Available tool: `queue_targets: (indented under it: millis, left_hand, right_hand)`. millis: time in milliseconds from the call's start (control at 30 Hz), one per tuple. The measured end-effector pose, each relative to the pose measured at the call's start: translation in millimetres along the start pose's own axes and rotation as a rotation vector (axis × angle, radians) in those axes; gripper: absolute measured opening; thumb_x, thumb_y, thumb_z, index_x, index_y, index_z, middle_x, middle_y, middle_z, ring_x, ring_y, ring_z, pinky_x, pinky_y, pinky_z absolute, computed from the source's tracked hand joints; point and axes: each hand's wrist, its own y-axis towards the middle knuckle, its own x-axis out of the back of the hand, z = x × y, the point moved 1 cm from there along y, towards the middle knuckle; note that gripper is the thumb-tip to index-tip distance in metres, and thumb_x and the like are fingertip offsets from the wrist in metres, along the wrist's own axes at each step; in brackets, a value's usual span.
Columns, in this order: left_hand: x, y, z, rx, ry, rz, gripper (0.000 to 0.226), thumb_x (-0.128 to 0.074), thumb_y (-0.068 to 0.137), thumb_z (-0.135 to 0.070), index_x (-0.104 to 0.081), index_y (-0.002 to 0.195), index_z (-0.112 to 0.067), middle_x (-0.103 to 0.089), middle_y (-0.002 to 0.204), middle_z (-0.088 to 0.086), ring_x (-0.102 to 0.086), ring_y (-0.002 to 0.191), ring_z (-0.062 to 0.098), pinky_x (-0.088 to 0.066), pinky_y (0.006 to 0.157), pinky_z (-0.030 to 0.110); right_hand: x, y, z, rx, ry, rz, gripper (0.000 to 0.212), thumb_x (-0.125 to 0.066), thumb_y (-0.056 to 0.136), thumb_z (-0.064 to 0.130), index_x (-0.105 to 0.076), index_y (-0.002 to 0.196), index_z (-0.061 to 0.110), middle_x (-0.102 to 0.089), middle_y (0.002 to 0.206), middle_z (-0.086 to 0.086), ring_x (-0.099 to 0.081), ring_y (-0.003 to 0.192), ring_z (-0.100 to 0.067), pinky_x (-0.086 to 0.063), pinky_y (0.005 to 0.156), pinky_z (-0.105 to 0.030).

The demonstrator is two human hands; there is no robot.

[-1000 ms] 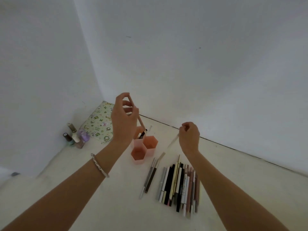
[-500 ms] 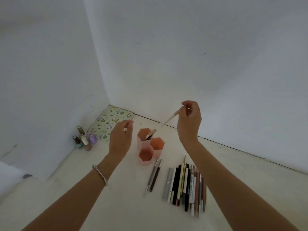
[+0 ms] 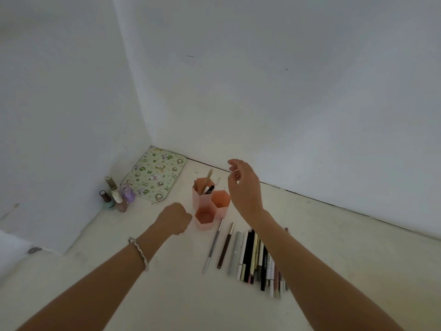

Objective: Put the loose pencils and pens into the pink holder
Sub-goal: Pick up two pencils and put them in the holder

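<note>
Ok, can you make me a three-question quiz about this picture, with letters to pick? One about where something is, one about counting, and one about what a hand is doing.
1. Where in the pink holder do the standing pencils sit?
A. the back, tallest cup
B. the front, lowest cup
C. the right-hand cup

2. How many cups does the holder have?
A. two
B. three
C. five

3. What is the right hand doing?
A. gripping a pencil
B. pressing flat on the table
C. hovering open, holding nothing

Answers:
1 A: they poke out of the tall back cup only.
2 B: three six-sided cups are joined together.
3 C: its fingers are loosely spread in the air with nothing between them.
</note>
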Motion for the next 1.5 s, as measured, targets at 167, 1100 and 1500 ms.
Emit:
queue_targets:
  millis: [167, 1100, 1500]
  left_hand:
    - [-62.7, -21.5, -2.0, -0.136, 0.397, 0.102, 0.025, -0.053, 0.091, -0.031, -0.058, 0.107, -0.012, -0.067, 0.099, 0.005, -0.066, 0.093, 0.021, -0.050, 0.076, 0.026]
    - [19.9, -46.5, -79.0, -0.792, -0.624, -0.614, 0.092, -0.058, 0.093, -0.002, -0.004, 0.153, -0.046, -0.059, 0.096, 0.002, -0.071, 0.077, 0.016, -0.060, 0.068, 0.026]
    - [21.8, 5.0, -58.0, -0.649, -0.537, -0.728, 0.094, -0.059, 0.092, -0.005, -0.002, 0.151, -0.052, -0.057, 0.080, -0.003, -0.063, 0.069, 0.011, -0.056, 0.059, 0.020]
  right_hand:
    - [25.2, -2.7, -20.9, -0.147, 0.023, -0.048, 0.036, -0.045, 0.089, 0.001, -0.060, 0.116, 0.021, -0.061, 0.098, 0.010, -0.059, 0.081, -0.006, -0.050, 0.075, -0.023]
    - [-19.9, -36.6, -87.8, -0.439, -0.359, 0.331, 0.015, -0.054, 0.083, 0.009, -0.067, 0.081, 0.003, -0.070, 0.079, -0.009, -0.066, 0.075, -0.025, -0.052, 0.060, -0.027]
    - [61.9, 26.6, -8.8, -0.130, 0.033, -0.391, 0.007, -0.064, 0.088, 0.014, -0.066, 0.091, 0.019, -0.057, 0.076, 0.020, -0.051, 0.083, -0.014, -0.035, 0.069, -0.004]
